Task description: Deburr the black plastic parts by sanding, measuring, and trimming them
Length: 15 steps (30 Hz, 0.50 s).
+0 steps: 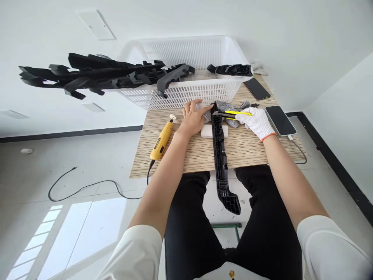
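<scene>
A long black plastic trim piece lies with its ribbed side up, its near end jutting past the table edge between my knees. My bare left hand rests beside its far end, fingers spread, the index fingertip touching it. In a white knit glove, my right hand is closed around a yellow utility knife. The knife's blade points left and reaches over the far end of the trim piece; whether it touches cannot be made out. Under that end are a grey cloth and a white block.
A white plastic basket stands behind, with several black trim pieces across its left side and another black piece on its right rim. A yellow rotary tool with a cord lies left. Two phones lie right, one plugged in.
</scene>
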Tool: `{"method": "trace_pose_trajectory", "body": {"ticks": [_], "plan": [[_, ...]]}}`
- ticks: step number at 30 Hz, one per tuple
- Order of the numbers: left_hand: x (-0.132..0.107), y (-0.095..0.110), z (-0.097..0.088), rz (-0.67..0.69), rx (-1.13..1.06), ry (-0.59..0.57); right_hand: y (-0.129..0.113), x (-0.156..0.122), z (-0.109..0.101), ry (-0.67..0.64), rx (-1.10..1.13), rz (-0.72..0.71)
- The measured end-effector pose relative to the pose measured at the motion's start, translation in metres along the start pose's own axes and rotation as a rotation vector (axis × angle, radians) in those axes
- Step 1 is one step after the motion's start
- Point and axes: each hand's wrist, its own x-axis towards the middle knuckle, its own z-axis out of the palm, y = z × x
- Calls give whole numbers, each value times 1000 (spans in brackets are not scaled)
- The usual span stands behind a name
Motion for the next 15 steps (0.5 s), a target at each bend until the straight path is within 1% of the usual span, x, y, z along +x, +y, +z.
{"method": "trace_pose_trajectory", "body": {"ticks": [4, 8, 13, 15], "plan": [[-2, 0, -1, 17, -17, 18, -1, 0, 1, 23, 31, 36], [-6, 3, -5, 54, -33, 62, -1, -1, 1, 30, 37, 37], [-11, 13, -13, 73, -59, 108, 0, -3, 1, 26, 51, 21], [-16, 18, -16, 67, -66, 116, -1, -3, 1, 58, 54, 24]]}}
